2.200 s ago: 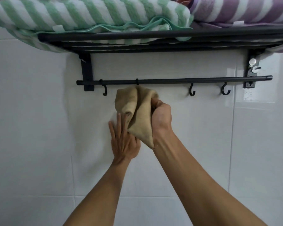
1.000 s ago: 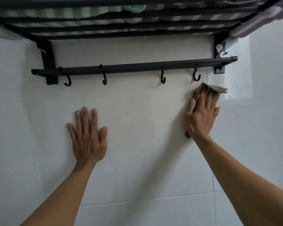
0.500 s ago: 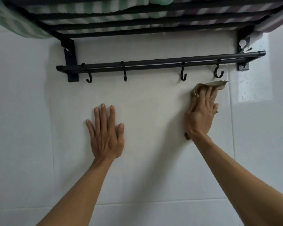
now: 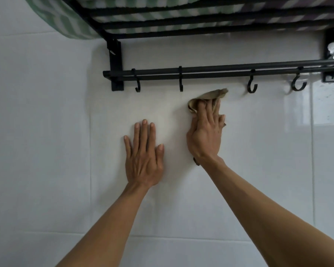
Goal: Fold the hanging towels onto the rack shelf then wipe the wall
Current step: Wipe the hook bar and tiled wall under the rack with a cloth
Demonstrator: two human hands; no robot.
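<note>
1. Head view is being filled by a white tiled wall (image 4: 46, 151), against which two bare hands are being held.
2. The left hand (image 4: 144, 160) is being laid flat on the wall, palm to the tile, with its fingers straight and close together and nothing being held in it.
3. A tan cloth (image 4: 208, 96) is being pressed against the wall by the right hand (image 4: 205, 135), just beside the left hand and a little higher.
4. The cloth is being covered mostly by the right hand's straight fingers (image 4: 210, 110); a bunched edge is being left showing above the fingertips and a small corner below the wrist.
5. Whether the thumb is being curled round the cloth cannot be told, since it is being seen edge-on.
6. A black rack (image 4: 115, 60) is being carried on the wall above both hands, with a rail (image 4: 220, 71) running along its lower part.
7. Four black hooks are being hung from the rail, and the cloth is being held just under it, between the second hook (image 4: 180, 81) and the third hook (image 4: 252, 86).
8. A green striped towel (image 4: 69, 22) is being borne on the shelf bars, its rolled end bulging past the left end of the rack.
9. A purple striped towel (image 4: 305, 17) is being seen through the bars farther right, lying on the same shelf.
</note>
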